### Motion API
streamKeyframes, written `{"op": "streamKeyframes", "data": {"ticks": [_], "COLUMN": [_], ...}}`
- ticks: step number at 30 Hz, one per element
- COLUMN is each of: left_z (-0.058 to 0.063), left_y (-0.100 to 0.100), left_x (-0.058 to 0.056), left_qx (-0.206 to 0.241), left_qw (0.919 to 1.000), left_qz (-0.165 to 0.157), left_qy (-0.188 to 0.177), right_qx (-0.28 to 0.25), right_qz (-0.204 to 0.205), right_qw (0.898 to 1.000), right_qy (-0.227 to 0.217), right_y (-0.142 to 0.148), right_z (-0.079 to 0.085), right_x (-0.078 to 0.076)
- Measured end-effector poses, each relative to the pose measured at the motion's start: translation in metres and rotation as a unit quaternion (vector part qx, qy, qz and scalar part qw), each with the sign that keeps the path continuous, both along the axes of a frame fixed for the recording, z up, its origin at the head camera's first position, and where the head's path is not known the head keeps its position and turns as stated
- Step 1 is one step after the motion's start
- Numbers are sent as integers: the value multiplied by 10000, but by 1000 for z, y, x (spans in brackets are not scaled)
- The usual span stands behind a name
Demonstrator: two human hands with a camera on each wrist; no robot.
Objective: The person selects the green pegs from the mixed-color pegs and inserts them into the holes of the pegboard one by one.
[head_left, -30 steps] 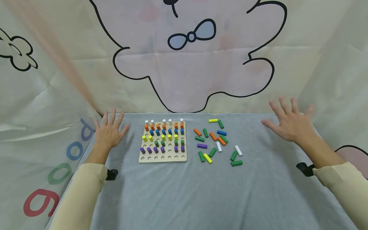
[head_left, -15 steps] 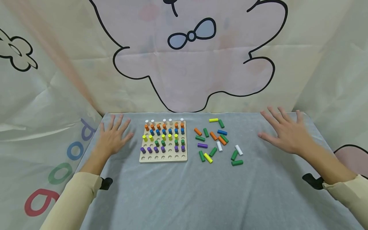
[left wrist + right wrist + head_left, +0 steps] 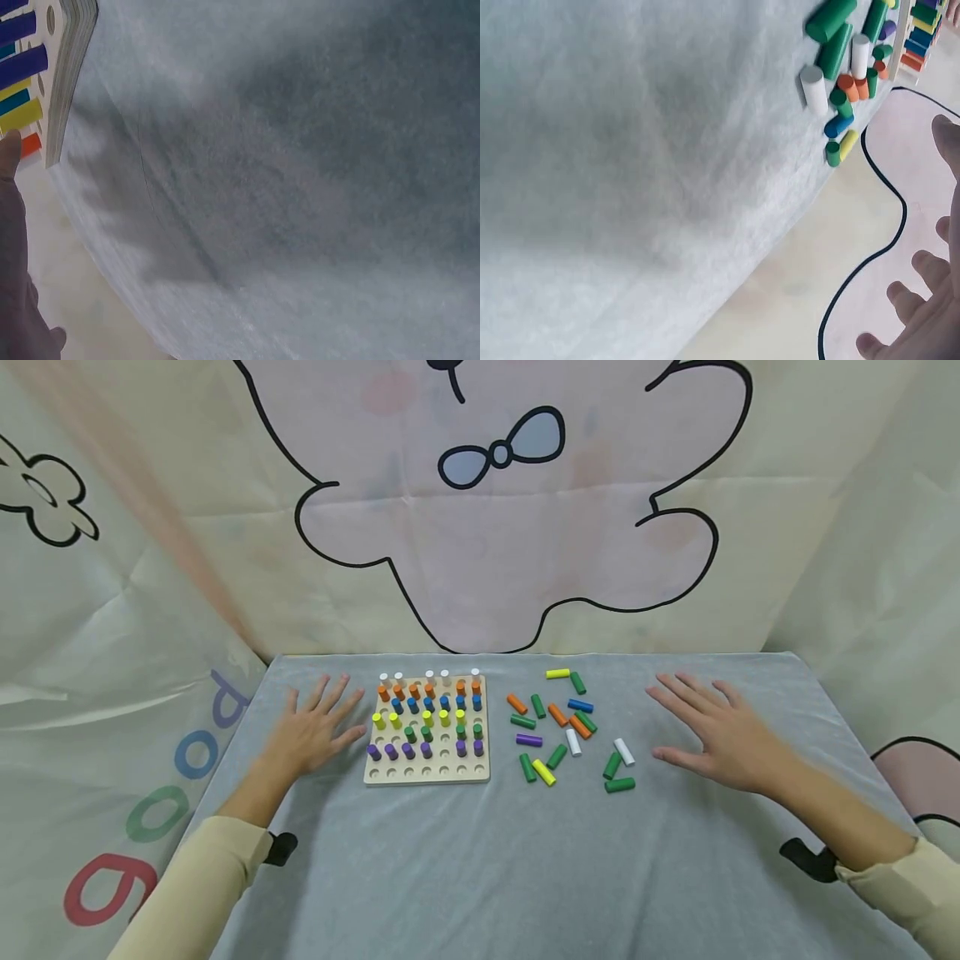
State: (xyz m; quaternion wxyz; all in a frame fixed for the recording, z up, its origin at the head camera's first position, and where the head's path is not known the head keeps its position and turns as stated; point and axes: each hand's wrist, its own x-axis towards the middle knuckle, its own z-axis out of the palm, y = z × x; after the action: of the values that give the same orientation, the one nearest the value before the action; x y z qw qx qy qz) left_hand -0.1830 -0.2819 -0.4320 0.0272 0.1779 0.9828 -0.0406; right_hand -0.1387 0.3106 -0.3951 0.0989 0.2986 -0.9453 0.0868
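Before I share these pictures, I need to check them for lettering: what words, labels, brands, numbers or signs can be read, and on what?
"good": big coloured letters on the left cloth wall; the table edge partly cuts off the red g.
I can read nothing else: no text shows on the pegboard or pegs, and any marking on the black wrist pieces is too small to read.

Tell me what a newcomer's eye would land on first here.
Probably the pegboard, left of centre on the grey-blue cloth, its standing pegs sorted into rows by colour. Next, the loose pegs scattered over the cloth to its right, many of them green. Behind these, the big black-outlined drawing with its pale-blue bow dominates the backdrop.
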Motion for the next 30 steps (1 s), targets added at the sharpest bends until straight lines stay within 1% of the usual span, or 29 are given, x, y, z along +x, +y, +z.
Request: {"op": "streamKeyframes", "data": {"ticks": [5,8,11,14,18,20,25,30], "left_z": [-3,-5,-7,-9,-10,-11,-14,-16], "left_y": [7,10,11,11,13,13,14,15], "left_x": [-1,-1,-2,-2,-1,-1,-1,0], "left_qx": [175,229,275,276,261,248,245,279], "left_qw": [9995,9989,9983,9977,9969,9967,9962,9956], "left_qz": [-94,-141,-217,-321,-421,-434,-502,-584], "left_qy": [-264,-384,-462,-529,-604,-640,-661,-674], "right_qx": [-691,-1129,-1520,-1831,-2053,-2120,-2167,-2159], "right_qz": [153,229,247,196,123,93,157,222], "right_qw": [9974,9928,9858,9763,9652,9610,9562,9501], "right_qy": [-164,-324,-676,-1135,-1615,-1771,-1962,-2242], "right_y": [-6,-9,-12,-15,-19,-20,-20,-20], "right_z": [-12,-17,-22,-27,-33,-36,-45,-53], "right_x": [5,7,9,11,13,13,14,16]}}
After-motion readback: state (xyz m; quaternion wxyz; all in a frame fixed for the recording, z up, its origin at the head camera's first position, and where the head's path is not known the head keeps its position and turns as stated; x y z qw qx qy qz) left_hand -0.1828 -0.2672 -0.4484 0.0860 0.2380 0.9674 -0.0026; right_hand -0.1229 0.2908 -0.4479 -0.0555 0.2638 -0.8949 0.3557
